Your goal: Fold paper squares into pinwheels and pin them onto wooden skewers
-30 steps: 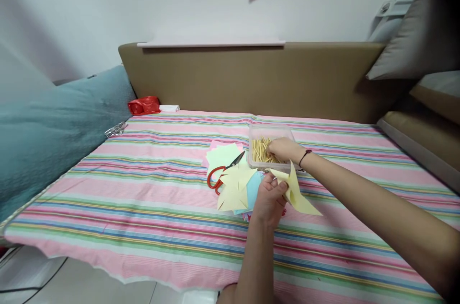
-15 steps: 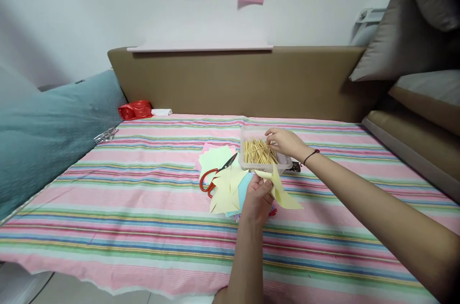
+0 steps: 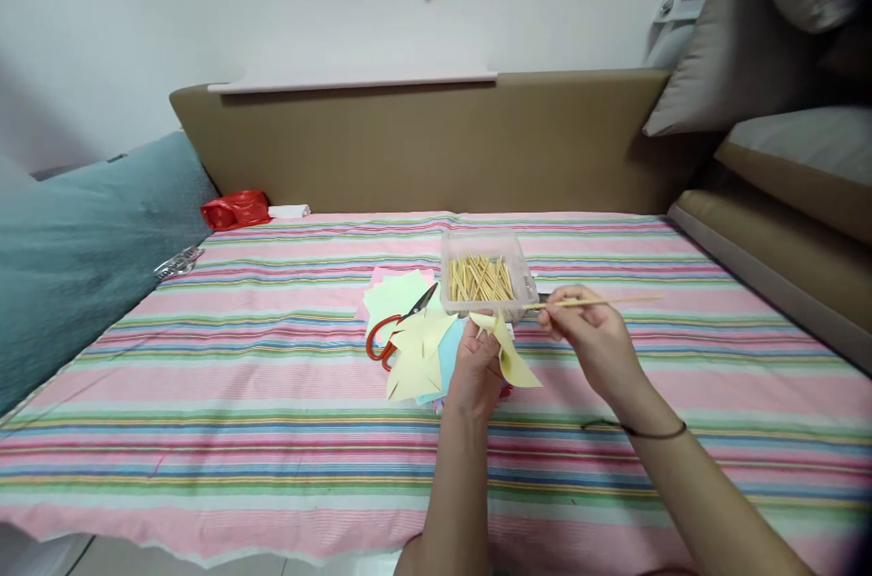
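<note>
My left hand (image 3: pixel 475 367) is closed on a folded yellow paper pinwheel (image 3: pixel 512 356), whose curled blades stick out to the right of the fingers. My right hand (image 3: pixel 584 326) pinches a thin wooden stick (image 3: pixel 623 299), held nearly level, its left tip close to the pinwheel but apart from it. Just beyond the hands stands a clear plastic box (image 3: pixel 521 272) with many short wooden sticks (image 3: pixel 480 278) inside. Left of my left hand lie cut yellow paper sheets (image 3: pixel 414 364), with red-handled scissors (image 3: pixel 385 335) partly on the paper.
Pale green paper (image 3: pixel 391 296) and blue paper (image 3: pixel 448 353) lie in the stack by the scissors. A striped cloth (image 3: pixel 272 376) covers the surface. At the back left are a red plastic bag (image 3: pixel 236 210) and a small white box (image 3: pixel 290 212). Grey cushions (image 3: pixel 708 58) rest at the right.
My right hand has come out of the box toward me and to the right, bringing one wooden stick with it. My left hand still holds the pinwheel. The view has shifted slightly.
</note>
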{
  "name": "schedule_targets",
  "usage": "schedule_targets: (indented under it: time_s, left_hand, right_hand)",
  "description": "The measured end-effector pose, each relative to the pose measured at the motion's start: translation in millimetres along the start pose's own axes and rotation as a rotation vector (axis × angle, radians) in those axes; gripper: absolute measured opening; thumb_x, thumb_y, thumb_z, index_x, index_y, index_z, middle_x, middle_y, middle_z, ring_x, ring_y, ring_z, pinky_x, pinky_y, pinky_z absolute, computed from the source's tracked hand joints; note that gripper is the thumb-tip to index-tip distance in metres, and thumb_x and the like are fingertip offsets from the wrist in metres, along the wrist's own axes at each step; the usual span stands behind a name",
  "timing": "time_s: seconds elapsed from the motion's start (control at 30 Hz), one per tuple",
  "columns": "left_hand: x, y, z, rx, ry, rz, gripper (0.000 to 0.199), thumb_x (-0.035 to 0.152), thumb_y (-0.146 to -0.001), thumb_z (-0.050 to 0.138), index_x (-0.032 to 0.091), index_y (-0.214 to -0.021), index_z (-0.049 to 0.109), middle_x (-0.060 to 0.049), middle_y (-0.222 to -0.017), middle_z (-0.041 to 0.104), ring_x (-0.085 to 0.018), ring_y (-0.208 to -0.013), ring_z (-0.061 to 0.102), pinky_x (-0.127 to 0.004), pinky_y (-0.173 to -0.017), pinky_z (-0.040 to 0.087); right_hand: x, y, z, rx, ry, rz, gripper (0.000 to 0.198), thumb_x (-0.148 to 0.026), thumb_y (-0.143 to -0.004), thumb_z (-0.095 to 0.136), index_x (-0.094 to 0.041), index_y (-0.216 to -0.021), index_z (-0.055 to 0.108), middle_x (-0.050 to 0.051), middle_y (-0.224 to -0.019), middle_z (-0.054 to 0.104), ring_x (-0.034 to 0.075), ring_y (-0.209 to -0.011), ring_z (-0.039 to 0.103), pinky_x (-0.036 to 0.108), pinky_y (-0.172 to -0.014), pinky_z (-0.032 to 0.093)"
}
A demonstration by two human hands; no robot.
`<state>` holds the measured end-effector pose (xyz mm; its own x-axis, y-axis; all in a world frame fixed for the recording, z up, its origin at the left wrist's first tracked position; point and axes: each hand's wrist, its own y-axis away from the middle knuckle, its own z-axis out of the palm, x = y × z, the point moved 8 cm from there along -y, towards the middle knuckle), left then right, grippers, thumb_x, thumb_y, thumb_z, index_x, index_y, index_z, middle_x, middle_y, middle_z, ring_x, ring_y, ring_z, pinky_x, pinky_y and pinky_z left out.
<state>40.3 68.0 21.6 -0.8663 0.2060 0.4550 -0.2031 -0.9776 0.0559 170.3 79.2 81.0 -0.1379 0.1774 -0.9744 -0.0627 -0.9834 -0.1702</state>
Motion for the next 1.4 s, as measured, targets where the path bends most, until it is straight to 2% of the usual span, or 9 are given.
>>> schedule_targets:
  time_s: [0.17,0.33,0.43,0.53,0.63,0.8,0.97,1.13,1.4]
  left_hand:
    - [-12,2,4,0.024,0.193,-0.064,0.046,0.020,-0.055,0.085,0.021,-0.095,0.061,0.004,-0.071,0.048,-0.004,-0.060,0.047,-0.014,-0.060,0.041]
    - [-23,0,1,0.136,0.218,-0.083,0.034,0.010,-0.068,0.073,0.020,-0.099,0.062,0.004,-0.071,0.046,-0.004,-0.059,0.045,-0.015,-0.059,0.041]
    - [-26,-3,1,0.141,0.254,-0.085,0.031,0.007,-0.073,0.069,0.019,-0.100,0.062,0.004,-0.070,0.046,-0.003,-0.059,0.046,-0.013,-0.059,0.041]
    - [-26,-6,1,0.136,0.316,-0.082,0.028,0.003,-0.077,0.062,0.017,-0.101,0.061,0.004,-0.069,0.048,-0.003,-0.059,0.048,-0.012,-0.059,0.042]
    - [-23,-7,2,0.121,0.357,-0.076,0.027,-0.002,-0.081,0.055,0.015,-0.101,0.059,0.004,-0.069,0.048,-0.002,-0.058,0.049,-0.011,-0.059,0.043]
    - [-25,-6,7,0.092,0.326,-0.094,0.032,-0.004,-0.076,0.059,0.014,-0.102,0.059,0.006,-0.066,0.048,-0.001,-0.056,0.050,-0.011,-0.056,0.042]
    - [-28,-5,5,0.072,0.259,-0.082,0.041,-0.005,-0.067,0.066,0.018,-0.100,0.060,0.008,-0.063,0.049,-0.002,-0.055,0.050,-0.014,-0.057,0.042]
    - [-27,-7,0,0.074,0.183,-0.053,0.041,0.006,-0.063,0.077,0.021,-0.098,0.060,0.009,-0.055,0.048,-0.007,-0.059,0.054,-0.021,-0.064,0.047]
    - [-20,-9,2,0.067,0.147,0.037,0.039,0.019,-0.059,0.084,0.023,-0.090,0.060,0.010,-0.049,0.047,-0.010,-0.070,0.061,-0.023,-0.073,0.048]
  right_hand:
    - [41,40,-17,0.107,-0.254,0.142,0.021,-0.038,-0.084,0.057,-0.022,-0.087,0.070,0.005,-0.081,0.070,0.019,-0.075,0.064,0.034,-0.070,0.051]
    - [51,44,-33,0.183,-0.239,0.087,0.009,-0.031,-0.081,0.063,-0.025,-0.086,0.067,-0.004,-0.061,0.056,0.013,-0.060,0.055,0.028,-0.063,0.049]
    - [44,44,-41,0.211,-0.210,0.030,0.011,-0.028,-0.082,0.064,-0.027,-0.093,0.065,0.000,-0.081,0.066,0.014,-0.076,0.061,0.029,-0.073,0.051]
    - [33,44,-32,0.046,-0.131,-0.039,0.056,-0.029,-0.075,0.074,-0.034,-0.127,0.052,0.005,-0.136,0.050,0.022,-0.113,0.055,0.036,-0.088,0.050]
    - [26,45,-21,-0.135,-0.094,-0.081,0.095,-0.035,-0.065,0.081,-0.042,-0.143,0.026,0.001,-0.156,0.018,0.027,-0.130,0.041,0.042,-0.099,0.045]
    - [29,43,-35,0.022,-0.120,-0.060,0.039,-0.040,-0.092,0.049,-0.031,-0.131,0.052,0.006,-0.138,0.052,0.024,-0.120,0.054,0.045,-0.099,0.045]
    - [23,43,-35,0.018,-0.007,-0.067,0.012,-0.026,-0.088,0.059,-0.024,-0.096,0.066,0.006,-0.103,0.071,0.019,-0.078,0.069,0.034,-0.071,0.056]
    - [11,48,-18,-0.130,0.013,-0.071,0.025,-0.023,-0.088,0.058,-0.027,-0.112,0.055,0.002,-0.090,0.070,0.014,-0.070,0.064,0.030,-0.068,0.053]
    - [9,49,-5,-0.191,0.287,-0.073,0.017,-0.028,-0.091,0.052,-0.021,-0.100,0.065,0.003,-0.081,0.065,0.015,-0.072,0.058,0.026,-0.064,0.045]
